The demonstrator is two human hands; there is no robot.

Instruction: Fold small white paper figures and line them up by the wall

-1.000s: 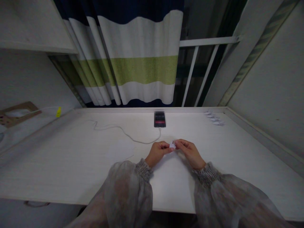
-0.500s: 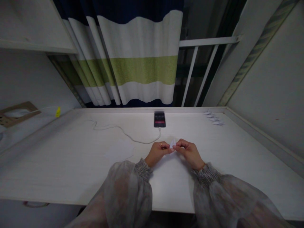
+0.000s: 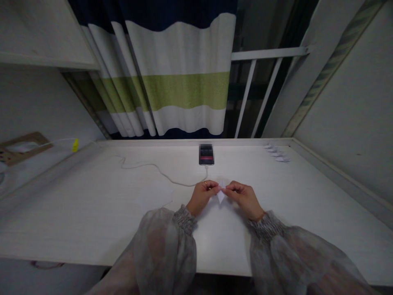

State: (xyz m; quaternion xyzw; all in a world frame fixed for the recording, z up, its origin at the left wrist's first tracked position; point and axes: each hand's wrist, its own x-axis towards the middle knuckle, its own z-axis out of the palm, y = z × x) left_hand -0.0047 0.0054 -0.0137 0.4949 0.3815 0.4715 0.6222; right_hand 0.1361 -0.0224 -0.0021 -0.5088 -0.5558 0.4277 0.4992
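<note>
A small piece of folded white paper (image 3: pixel 220 197) is held up between my two hands over the white desk. Its lower end tapers to a point facing me. My left hand (image 3: pixel 203 196), with a ring on one finger, pinches the paper's left side between thumb and fingers. From the right, my right hand (image 3: pixel 245 199) grips the other side in a similar pinch. The fingertips nearly meet and cover the middle of the paper.
Beyond my hands a phone (image 3: pixel 206 154) lies with a white cable (image 3: pixel 159 172) running left. White paper sheets (image 3: pixel 155 194) rest left of my hands. Several folded paper pieces (image 3: pixel 278 154) sit in a row at the back right. A striped curtain (image 3: pixel 187 65) hangs behind the desk (image 3: pixel 92 213).
The folded paper has turned or been reshaped, so its pointed end now shows below my fingers. My left hand has shifted slightly left and up.
</note>
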